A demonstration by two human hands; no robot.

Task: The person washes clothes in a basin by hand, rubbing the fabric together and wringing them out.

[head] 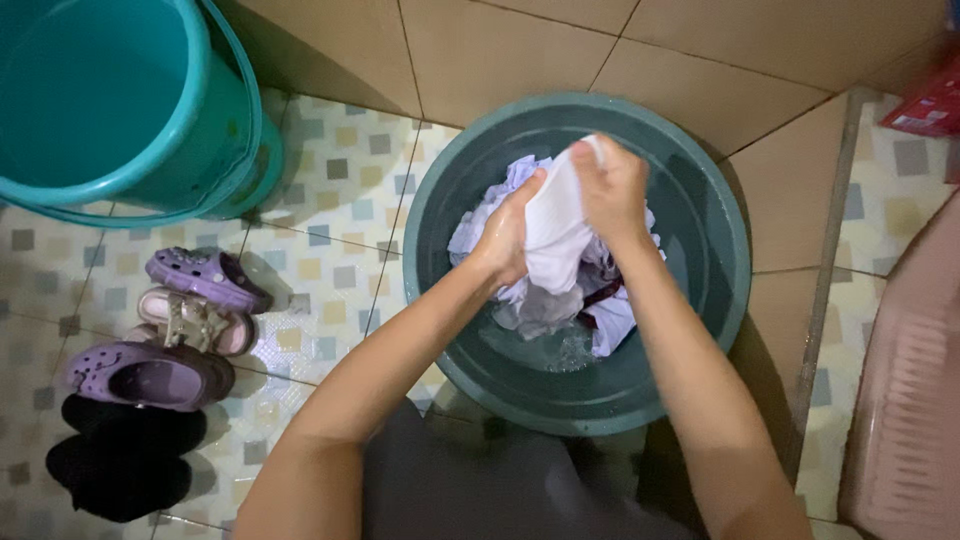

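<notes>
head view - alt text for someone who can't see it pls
Both hands, left hand and right hand, grip a white cloth above a dark green basin holding wet laundry and a little water. On the tiled floor to the left sit a teal bucket and purple clogs.
</notes>
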